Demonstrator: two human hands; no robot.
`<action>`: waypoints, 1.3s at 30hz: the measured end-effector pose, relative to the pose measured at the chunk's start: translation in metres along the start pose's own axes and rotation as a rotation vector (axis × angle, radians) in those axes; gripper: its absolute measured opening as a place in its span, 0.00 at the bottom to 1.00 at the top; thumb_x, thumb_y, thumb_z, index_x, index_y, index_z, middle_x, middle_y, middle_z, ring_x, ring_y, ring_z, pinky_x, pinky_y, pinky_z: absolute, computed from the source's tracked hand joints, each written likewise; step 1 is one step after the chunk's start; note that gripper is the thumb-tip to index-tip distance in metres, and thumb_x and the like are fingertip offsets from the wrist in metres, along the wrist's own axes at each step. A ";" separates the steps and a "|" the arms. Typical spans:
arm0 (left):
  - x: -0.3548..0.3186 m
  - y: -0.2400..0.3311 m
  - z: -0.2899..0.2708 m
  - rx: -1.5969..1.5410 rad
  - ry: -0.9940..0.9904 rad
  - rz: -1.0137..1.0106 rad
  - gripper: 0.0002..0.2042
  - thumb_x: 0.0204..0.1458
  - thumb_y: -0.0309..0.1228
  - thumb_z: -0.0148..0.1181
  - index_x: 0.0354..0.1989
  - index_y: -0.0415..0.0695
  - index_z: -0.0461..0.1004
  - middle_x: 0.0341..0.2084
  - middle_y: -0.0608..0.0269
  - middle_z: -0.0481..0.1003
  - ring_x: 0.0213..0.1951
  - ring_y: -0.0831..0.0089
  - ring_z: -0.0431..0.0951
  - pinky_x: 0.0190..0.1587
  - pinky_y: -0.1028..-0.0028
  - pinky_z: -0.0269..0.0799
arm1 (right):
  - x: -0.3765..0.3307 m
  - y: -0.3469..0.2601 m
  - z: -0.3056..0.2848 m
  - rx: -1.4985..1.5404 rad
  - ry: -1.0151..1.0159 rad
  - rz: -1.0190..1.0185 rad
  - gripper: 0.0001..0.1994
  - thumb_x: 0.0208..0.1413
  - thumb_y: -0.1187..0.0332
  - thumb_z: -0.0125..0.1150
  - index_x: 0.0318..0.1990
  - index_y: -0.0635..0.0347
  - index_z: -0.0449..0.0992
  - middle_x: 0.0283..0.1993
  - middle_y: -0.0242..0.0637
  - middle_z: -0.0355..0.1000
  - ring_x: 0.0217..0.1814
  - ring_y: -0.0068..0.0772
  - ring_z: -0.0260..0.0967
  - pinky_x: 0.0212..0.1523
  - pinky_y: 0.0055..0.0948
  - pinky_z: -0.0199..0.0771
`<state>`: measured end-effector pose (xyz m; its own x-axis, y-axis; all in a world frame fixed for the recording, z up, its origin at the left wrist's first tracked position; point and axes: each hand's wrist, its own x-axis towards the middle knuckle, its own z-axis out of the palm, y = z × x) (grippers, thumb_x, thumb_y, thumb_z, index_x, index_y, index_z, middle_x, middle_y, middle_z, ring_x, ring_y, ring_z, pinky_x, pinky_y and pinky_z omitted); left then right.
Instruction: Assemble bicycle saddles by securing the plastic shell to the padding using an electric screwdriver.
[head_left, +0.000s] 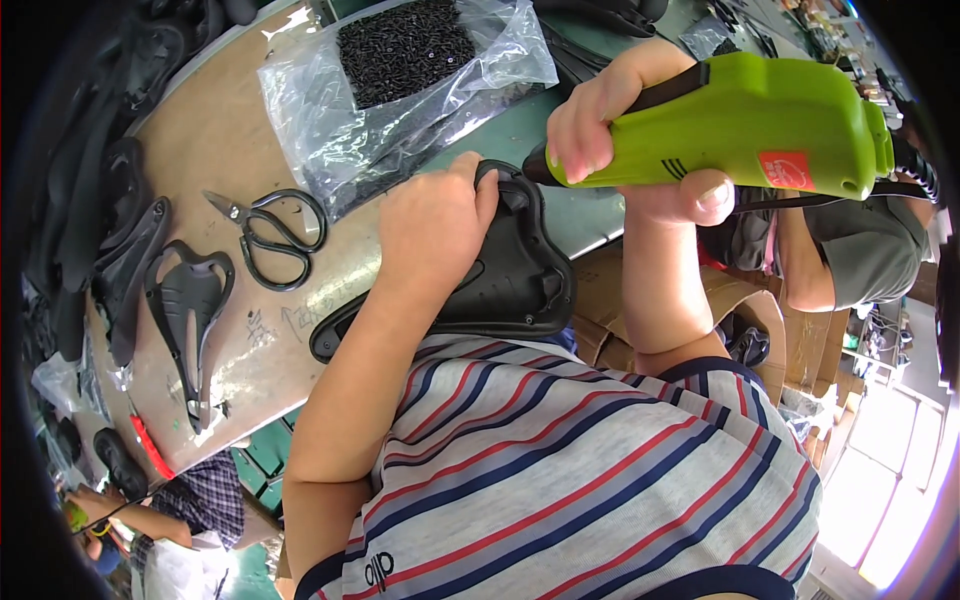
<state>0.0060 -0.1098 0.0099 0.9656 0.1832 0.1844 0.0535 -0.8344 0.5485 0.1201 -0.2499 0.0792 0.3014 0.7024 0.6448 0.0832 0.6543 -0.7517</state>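
Note:
My left hand [435, 230] is closed over the far rim of a black plastic bicycle saddle shell [515, 275], its fingers hooked round the edge. The shell lies tilted across the table's near edge, against my striped shirt. My right hand [590, 120] is wrapped round a lime-green electric screwdriver [745, 125], with the thumb underneath. Its dark nose points left at the shell's upper corner, close to my left fingers. The bit is not visible, so contact with the shell cannot be told.
Small black screws [405, 50] lie on a clear plastic bag [310, 140] beyond my left hand. Black-handled scissors [240, 213] and another saddle part [185, 270] rest left on the table [275, 335]. Black parts [75, 180] pile up far left. Cardboard boxes [735, 300] and other people are nearby.

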 end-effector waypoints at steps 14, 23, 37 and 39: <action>0.013 -0.003 -0.007 0.014 0.019 0.112 0.10 0.52 0.36 0.55 0.33 0.43 0.77 0.19 0.50 0.75 0.25 0.54 0.77 0.30 0.60 0.72 | 0.021 -0.023 -0.006 0.001 -0.266 -0.013 0.36 0.39 0.49 0.70 0.45 0.71 0.62 0.26 0.38 0.66 0.24 0.32 0.66 0.26 0.29 0.68; 0.093 -0.075 -0.029 0.004 0.201 0.079 0.07 0.46 0.32 0.61 0.27 0.41 0.74 0.25 0.55 0.76 0.30 0.58 0.76 0.33 0.63 0.69 | -0.003 -0.011 0.032 0.120 0.109 0.103 0.34 0.42 0.47 0.68 0.41 0.72 0.63 0.25 0.41 0.67 0.22 0.32 0.68 0.25 0.29 0.71; 0.109 -0.099 -0.016 -0.252 0.180 0.017 0.05 0.45 0.27 0.60 0.28 0.40 0.73 0.21 0.53 0.75 0.27 0.56 0.76 0.32 0.63 0.70 | -0.012 0.000 0.053 0.072 0.269 0.198 0.35 0.37 0.52 0.75 0.38 0.77 0.64 0.24 0.43 0.68 0.23 0.32 0.69 0.26 0.27 0.72; 0.108 -0.097 -0.018 -0.384 0.189 -0.070 0.06 0.45 0.27 0.60 0.32 0.41 0.74 0.22 0.55 0.76 0.26 0.61 0.76 0.31 0.66 0.70 | -0.015 0.005 0.047 0.131 0.162 0.208 0.34 0.29 0.65 0.78 0.46 0.65 0.66 0.37 0.44 0.68 0.25 0.28 0.68 0.26 0.24 0.67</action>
<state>0.1002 -0.0004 -0.0090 0.8975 0.3540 0.2629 -0.0163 -0.5691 0.8221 0.0712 -0.2438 0.0721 0.4474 0.7783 0.4406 -0.1160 0.5390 -0.8343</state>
